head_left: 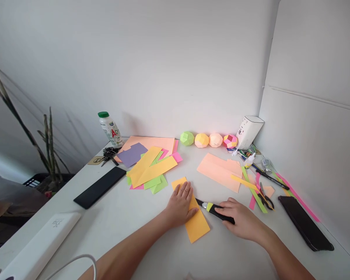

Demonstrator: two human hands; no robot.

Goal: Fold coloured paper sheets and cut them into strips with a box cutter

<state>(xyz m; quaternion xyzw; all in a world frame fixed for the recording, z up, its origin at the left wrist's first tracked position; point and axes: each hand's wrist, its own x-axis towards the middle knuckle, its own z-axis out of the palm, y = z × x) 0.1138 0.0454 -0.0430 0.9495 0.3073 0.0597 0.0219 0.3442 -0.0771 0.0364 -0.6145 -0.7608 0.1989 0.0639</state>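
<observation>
A folded orange sheet of paper (198, 226) lies at a slant on the white table in front of me. My left hand (181, 204) rests flat on its upper part, fingers stretched out, hiding some of it. In my right hand (241, 218) is a black and yellow utility knife (214, 209), its handle under my fingers. The knife's dark blade points left and meets the right edge of the orange paper. Whether the blade is inside the fold, I cannot tell.
Coloured paper pieces (151, 171) lie behind my left hand, a peach sheet (218, 171) behind the knife. Scissors (265, 198) and paper strips are to the right, near a black phone-like slab (305, 223). Paper balls (202, 140), a bottle (111, 130) and a white box (248, 132) stand along the wall.
</observation>
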